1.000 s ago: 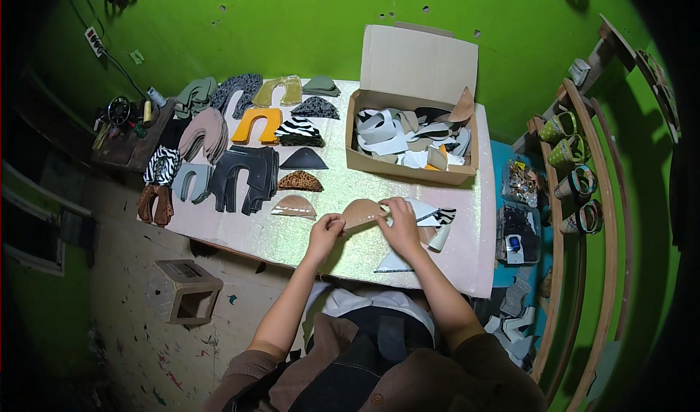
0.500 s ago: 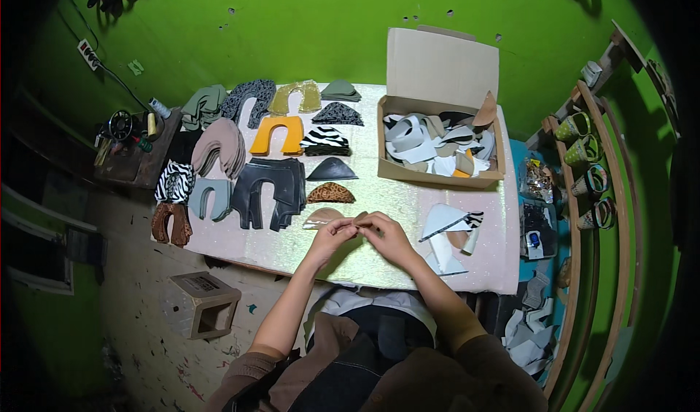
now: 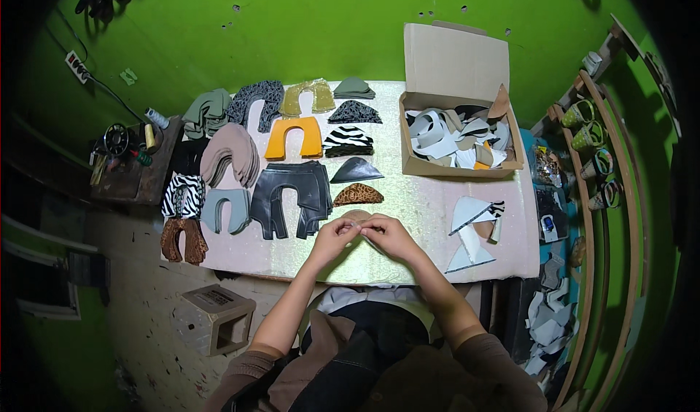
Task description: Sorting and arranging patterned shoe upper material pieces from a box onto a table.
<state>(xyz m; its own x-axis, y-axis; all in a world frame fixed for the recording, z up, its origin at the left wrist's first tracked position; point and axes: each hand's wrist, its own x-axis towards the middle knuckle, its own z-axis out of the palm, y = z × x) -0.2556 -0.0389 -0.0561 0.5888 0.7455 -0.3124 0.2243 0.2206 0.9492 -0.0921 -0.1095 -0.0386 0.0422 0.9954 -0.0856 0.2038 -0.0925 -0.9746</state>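
Observation:
My left hand (image 3: 334,240) and my right hand (image 3: 391,238) meet above the near part of the table, fingertips pinched together. Between them is a thin brown cut piece, mostly hidden by the fingers. Just beyond the hands lies a tan half-moon piece (image 3: 355,215), partly covered by them. Farther up the same column are a leopard-print half-moon piece (image 3: 358,194), a black one (image 3: 356,170), a zebra-print stack (image 3: 348,141), a dark patterned stack (image 3: 354,112) and a green stack (image 3: 354,87).
Left of the hands lie stacked U-shaped pieces, among them black (image 3: 262,211), orange (image 3: 293,138) and pinkish (image 3: 230,153). An open cardboard box (image 3: 459,171) holds scraps at the back right. White and zebra offcuts (image 3: 470,248) lie right. Wooden racks (image 3: 576,266) stand beyond.
The view has shifted, so the table's things appear farther right. My hands stay pinched together, and the brown piece between them is now less visible.

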